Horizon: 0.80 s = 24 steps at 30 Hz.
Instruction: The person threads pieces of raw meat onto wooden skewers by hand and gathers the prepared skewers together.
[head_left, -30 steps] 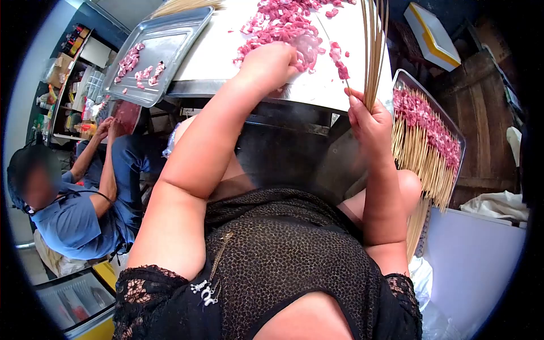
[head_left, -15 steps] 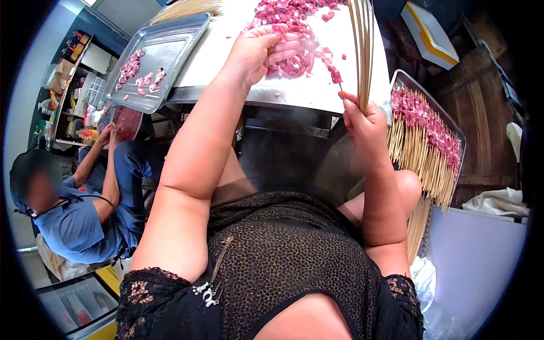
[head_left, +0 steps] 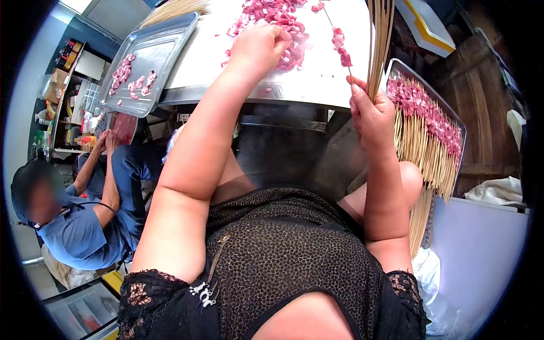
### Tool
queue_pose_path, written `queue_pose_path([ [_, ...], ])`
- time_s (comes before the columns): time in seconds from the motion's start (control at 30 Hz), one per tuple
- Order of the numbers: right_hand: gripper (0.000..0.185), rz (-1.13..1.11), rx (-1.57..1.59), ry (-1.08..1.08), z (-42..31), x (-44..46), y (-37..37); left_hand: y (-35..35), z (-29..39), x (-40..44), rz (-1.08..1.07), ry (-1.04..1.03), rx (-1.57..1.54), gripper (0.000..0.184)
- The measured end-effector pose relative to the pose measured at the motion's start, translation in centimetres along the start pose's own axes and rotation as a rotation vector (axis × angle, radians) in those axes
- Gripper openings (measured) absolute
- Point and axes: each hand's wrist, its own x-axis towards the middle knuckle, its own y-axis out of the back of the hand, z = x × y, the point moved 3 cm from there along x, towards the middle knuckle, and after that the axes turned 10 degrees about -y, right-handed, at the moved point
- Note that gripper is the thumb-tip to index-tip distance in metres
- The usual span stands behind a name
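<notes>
My right hand [head_left: 373, 113] is closed around a bundle of bare bamboo skewers [head_left: 380, 48] that point up and away from me. Between its thumb and fingers it also holds a single meat skewer [head_left: 340, 42], which leans left over the table with pink pieces threaded on it. My left hand [head_left: 260, 50] rests at the near left side of a heap of cut raw meat [head_left: 275, 17] on the white table [head_left: 204, 62]. Its fingers are curled together, and whatever is between the fingertips is hidden.
A metal tray [head_left: 161, 51] with a few meat pieces is at the table's left. To the right, another tray [head_left: 464, 144] holds many loaded skewers [head_left: 425, 122]. More bare skewers [head_left: 175, 11] lie at the back left. A person in blue [head_left: 85, 226] sits at left, hands together.
My right hand has shifted slightly right, with the meat skewer showing more fully. My left hand's fingers, earlier loosely curled, have drawn together at the meat heap.
</notes>
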Motion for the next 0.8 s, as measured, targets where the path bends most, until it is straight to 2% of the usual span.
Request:
queue_pose_path([
  [0.23,0.024,-0.011,0.052,-0.002,0.0,0.1,0.4,-2.5,0.4,2.8,0.019,-0.095,0.251,0.016],
  [0.3,0.023,-0.016,0.039,-0.027,0.1,0.2,0.5,-3.3,0.9,3.6,-0.251,-0.030,0.494,0.018],
  [0.37,0.023,-0.001,0.041,-0.035,0.0,0.2,0.6,-3.8,0.2,3.9,-0.286,-0.020,0.479,0.019],
  [0.43,0.023,-0.003,0.057,-0.015,0.0,0.3,0.8,-3.5,0.0,4.0,-0.208,-0.063,0.441,0.019],
  [0.47,0.023,-0.017,0.074,-0.011,-0.1,0.3,0.8,-3.1,0.0,4.0,-0.176,0.002,0.313,0.024],
  [0.5,0.023,-0.014,0.078,-0.011,-0.2,0.2,0.9,-2.7,-0.3,4.0,-0.180,-0.001,0.314,0.024],
  [0.57,0.023,-0.037,0.076,-0.025,-0.4,-0.1,0.9,-1.6,-1.4,3.7,-0.063,0.174,-0.206,0.026],
  [0.6,0.023,-0.040,0.081,-0.021,-0.4,-0.1,0.8,-1.4,-1.8,3.5,-0.074,0.264,-0.352,0.026],
  [0.63,0.023,-0.036,0.054,-0.029,-0.3,-0.1,0.7,-1.0,-1.6,3.4,-0.072,0.263,-0.344,0.026],
  [0.7,0.023,-0.042,0.028,-0.033,-0.3,-0.2,0.4,-0.6,-1.3,2.2,0.054,0.501,-1.017,0.027],
  [0.73,0.023,-0.060,-0.006,-0.050,-0.2,-0.3,0.2,-0.2,-0.4,2.0,0.042,0.464,-1.203,0.029],
  [0.8,0.023,-0.076,-0.086,-0.061,0.0,-0.4,-0.1,0.3,-0.1,1.5,0.051,0.485,-1.316,0.030],
])
